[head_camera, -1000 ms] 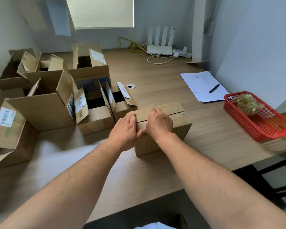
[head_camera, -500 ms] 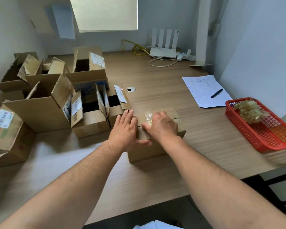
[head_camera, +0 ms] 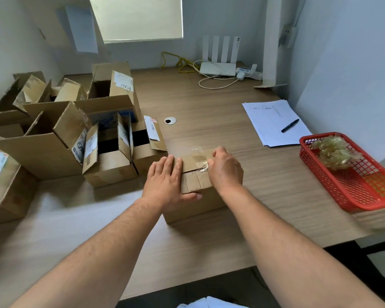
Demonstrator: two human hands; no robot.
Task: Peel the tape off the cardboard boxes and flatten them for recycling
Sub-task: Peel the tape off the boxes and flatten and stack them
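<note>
Where the box sits: the small cardboard box (head_camera: pixel 195 182) stands on the desk (head_camera: pixel 209 103) near its front edge, just right of the opened boxes (head_camera: pixel 107 156), with its top flaps closed.
Left hand: the left hand (head_camera: pixel 165 178) lies flat on the left of the box top, fingers straight and thumb along the near edge, pressing down.
Right hand: the right hand (head_camera: pixel 226 170) has its fingers curled and pinched on the tape (head_camera: pixel 202 167), a crinkled clear strip lifted at the centre seam.
Tape handling: thin and sticky, likely to tear or fold onto itself; best held close to the peel line and pulled low along the seam.
Box handling: light and probably empty, so it would slide or lift without the bracing hand; the board is stiff, but its paper face may rip away with the tape.
Where the strip belongs: probably the red basket (head_camera: pixel 302 150) at the right, which holds a wad of peeled tape (head_camera: pixel 336 152).
</note>
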